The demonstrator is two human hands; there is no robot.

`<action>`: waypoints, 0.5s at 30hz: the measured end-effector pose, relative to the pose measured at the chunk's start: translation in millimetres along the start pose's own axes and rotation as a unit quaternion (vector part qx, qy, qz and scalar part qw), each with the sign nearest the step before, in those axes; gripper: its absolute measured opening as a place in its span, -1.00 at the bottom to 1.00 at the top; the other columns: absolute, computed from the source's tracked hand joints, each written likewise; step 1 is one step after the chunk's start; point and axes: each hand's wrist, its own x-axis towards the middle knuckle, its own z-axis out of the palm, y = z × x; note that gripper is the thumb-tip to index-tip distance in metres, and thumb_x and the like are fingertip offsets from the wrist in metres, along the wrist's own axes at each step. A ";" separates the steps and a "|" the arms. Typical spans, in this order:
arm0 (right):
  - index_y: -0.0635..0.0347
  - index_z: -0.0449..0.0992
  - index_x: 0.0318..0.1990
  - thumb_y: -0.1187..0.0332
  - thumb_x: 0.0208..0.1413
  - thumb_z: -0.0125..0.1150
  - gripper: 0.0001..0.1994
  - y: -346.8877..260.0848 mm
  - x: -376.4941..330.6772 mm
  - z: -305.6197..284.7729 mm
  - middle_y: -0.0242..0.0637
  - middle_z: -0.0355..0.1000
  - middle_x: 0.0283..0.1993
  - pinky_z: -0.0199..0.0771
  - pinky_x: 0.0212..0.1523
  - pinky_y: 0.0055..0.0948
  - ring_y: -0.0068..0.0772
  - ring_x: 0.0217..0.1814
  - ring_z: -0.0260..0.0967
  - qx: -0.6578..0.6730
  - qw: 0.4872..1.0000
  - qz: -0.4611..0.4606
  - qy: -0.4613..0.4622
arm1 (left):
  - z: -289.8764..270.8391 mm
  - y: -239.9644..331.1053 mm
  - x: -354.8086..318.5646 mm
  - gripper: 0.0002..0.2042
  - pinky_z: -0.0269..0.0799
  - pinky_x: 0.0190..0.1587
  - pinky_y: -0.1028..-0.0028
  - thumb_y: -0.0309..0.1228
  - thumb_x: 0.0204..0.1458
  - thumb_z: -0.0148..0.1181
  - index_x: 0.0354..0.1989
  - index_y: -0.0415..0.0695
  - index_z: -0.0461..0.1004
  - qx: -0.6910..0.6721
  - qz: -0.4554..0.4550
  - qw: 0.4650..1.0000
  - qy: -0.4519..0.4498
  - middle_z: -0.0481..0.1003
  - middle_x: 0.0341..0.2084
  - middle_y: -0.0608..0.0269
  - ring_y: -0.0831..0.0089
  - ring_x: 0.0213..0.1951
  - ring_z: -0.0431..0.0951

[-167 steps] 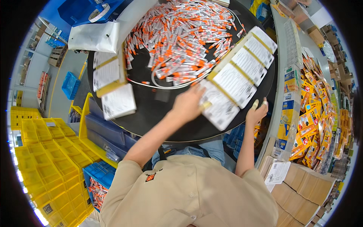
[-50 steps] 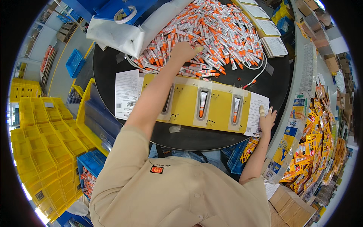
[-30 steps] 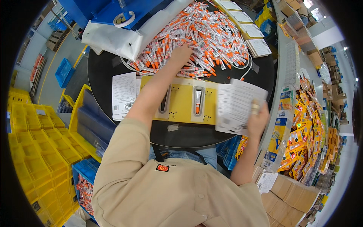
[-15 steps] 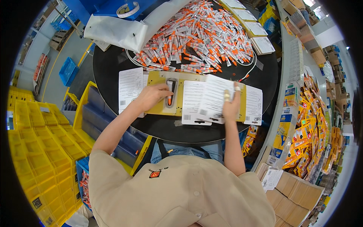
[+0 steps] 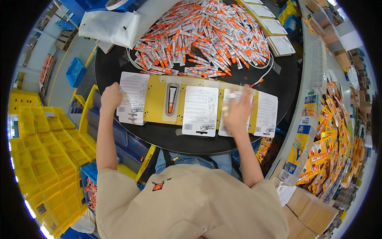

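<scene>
A yellow fixture plate [image 5: 155, 99] lies across the round black table. In its clear tray sits a small glue tube [image 5: 171, 100] with an orange cap, upright as I see it. White printed cards lie along the plate: one card [image 5: 200, 111] just right of the tube, another card [image 5: 232, 119] partly under my right hand, and a far right card [image 5: 266, 115]. My right hand [image 5: 238, 113] is spread over its card, with blurred fingertips and pale finger covers. At the left, my left hand [image 5: 112, 96] has curled fingers closed at the edge of a white card stack [image 5: 133, 95].
A large heap of orange-capped tubes [image 5: 207, 36] fills the far table behind a white cord [image 5: 266, 75]. Card stacks [image 5: 280, 46] stand far right, and a white plastic sheet [image 5: 107, 28] far left. Yellow crates [image 5: 51, 151] rise at left; packaged goods [image 5: 324, 139] lie at right.
My left hand has left the tube and moved left to the card stack. The cards my right hand held now lie on the plate, and that hand rests over one of them.
</scene>
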 end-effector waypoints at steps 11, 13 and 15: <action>0.15 0.34 0.15 0.27 0.11 0.07 -0.57 87.1 42.3 12.1 0.04 0.00 0.38 -0.23 0.32 0.25 0.11 0.44 -0.18 0.011 0.990 0.014 0.137 | 0.1 81.2 -58.3 -0.55 0.48 -0.30 0.29 -0.30 -0.07 0.24 0.03 -0.16 0.37 -0.231 0.083 0.969 -0.010 0.41 -0.04 -0.08 0.13 -0.38 0.57; -0.10 0.24 0.23 0.02 0.16 0.02 -0.50 186.9 39.9 -3.9 0.07 0.12 0.28 0.15 0.17 0.08 0.15 0.29 0.07 -0.217 0.930 0.293 0.052 | 12.0 94.3 -70.4 -0.39 0.50 -0.36 0.28 -0.20 -0.07 0.26 0.20 -0.07 0.25 -0.148 0.163 0.976 0.003 0.14 0.21 -0.17 0.15 -0.42 0.57; 0.22 0.02 0.35 -0.25 0.14 -0.15 -0.19 272.5 30.7 2.5 0.21 0.14 0.28 0.19 0.21 -0.06 0.22 0.23 0.21 0.007 0.844 0.533 0.056 | 17.6 103.1 -82.1 -0.31 0.52 -0.34 0.20 -0.13 -0.07 0.26 0.28 0.00 0.17 -0.087 0.196 0.974 -0.070 -0.04 0.32 -0.21 -0.01 -0.36 0.58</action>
